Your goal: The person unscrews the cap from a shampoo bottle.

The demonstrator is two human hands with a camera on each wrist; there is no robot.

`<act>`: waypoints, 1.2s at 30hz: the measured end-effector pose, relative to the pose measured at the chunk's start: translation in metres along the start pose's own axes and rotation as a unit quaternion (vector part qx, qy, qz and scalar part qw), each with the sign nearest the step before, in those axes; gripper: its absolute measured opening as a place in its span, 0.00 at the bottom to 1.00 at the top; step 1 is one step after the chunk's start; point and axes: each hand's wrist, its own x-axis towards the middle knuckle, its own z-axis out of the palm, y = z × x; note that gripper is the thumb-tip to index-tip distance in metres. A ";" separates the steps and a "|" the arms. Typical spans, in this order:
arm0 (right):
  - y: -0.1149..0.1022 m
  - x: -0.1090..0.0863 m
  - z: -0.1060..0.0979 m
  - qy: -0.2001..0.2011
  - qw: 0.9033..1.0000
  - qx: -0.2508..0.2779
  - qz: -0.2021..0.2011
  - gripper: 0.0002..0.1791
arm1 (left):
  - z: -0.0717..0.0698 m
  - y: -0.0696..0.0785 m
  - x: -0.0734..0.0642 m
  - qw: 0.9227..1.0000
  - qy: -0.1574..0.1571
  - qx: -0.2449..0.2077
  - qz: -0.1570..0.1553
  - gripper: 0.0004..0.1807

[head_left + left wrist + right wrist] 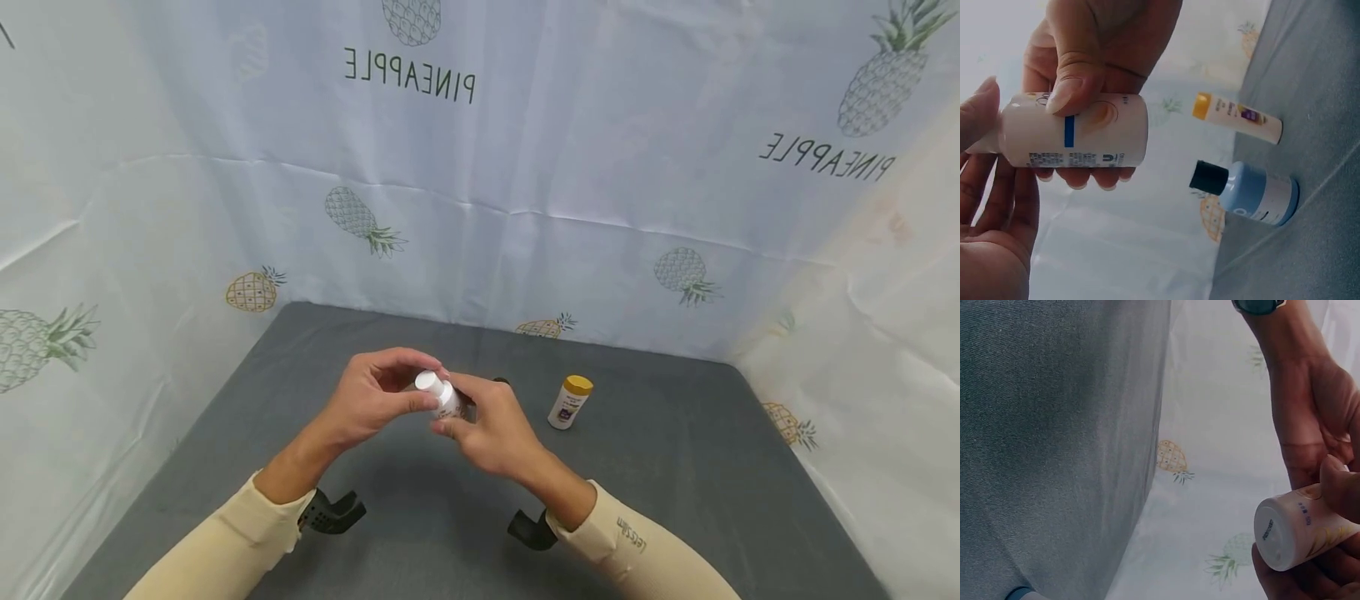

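**Both hands close on the white bottle**

On my screens, the two bare hands share one thing, the white bottle [450, 402]. It is held above the table [645, 500], cap upward and somewhat tilted, and the cap [430, 382] is on it.

The left hand [367, 402] has the top end. Its thumb lies on one side of the cap and the fingers curl on the other side, so the opening between them is only as wide as the cap itself. How hard they press, I cannot tell.

The right hand [493, 427] grips the body of the white bottle. In the left wrist view, I see its thumb lying flat across the label, and its fingertips come out at the opposite side. This grip is as wide as the body. From the right wrist I see the round base, which touches nothing.

To the right of the white bottle, past the right hand, the yellow-capped bottle [567, 406] stands on the table. Behind the white bottle, slightly to its right, stands the blue bottle [1254, 194]; from the head camera only its dark top shows. Farther behind hangs the pineapple curtain [480, 225].
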 end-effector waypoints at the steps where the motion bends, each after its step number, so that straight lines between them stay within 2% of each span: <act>1: 0.001 0.000 0.000 -0.001 1.000 0.006 -0.001 0.27 | 0.000 0.000 0.000 1.000 -0.001 0.003 0.003 0.18; 7: 0.003 -0.001 -0.002 -0.006 1.000 0.013 -0.008 0.30 | -0.001 0.000 0.001 1.000 -0.017 0.018 0.013 0.19; 13: 0.004 0.000 -0.003 -0.008 1.000 0.008 -0.013 0.31 | -0.005 0.000 0.003 1.000 -0.027 -0.002 -0.014 0.21; 18: 0.003 0.000 0.000 0.000 1.000 -0.007 -0.004 0.30 | -0.002 -0.003 0.001 1.000 0.004 -0.008 -0.019 0.22; 25: -0.002 -0.003 0.009 0.037 0.998 -0.047 0.014 0.32 | 0.012 -0.003 -0.006 0.994 0.080 0.069 0.008 0.16; 30: -0.005 -0.003 0.013 0.058 0.997 -0.056 0.014 0.32 | 0.020 -0.002 -0.009 0.988 0.129 0.089 0.010 0.16; 33: -0.004 -0.003 0.012 0.057 0.997 -0.050 0.015 0.33 | 0.020 -0.002 -0.009 0.987 0.128 0.098 0.004 0.17; 36: -0.004 -0.002 0.010 0.045 0.998 -0.029 0.021 0.32 | 0.017 -0.001 -0.008 0.993 0.090 0.078 0.000 0.18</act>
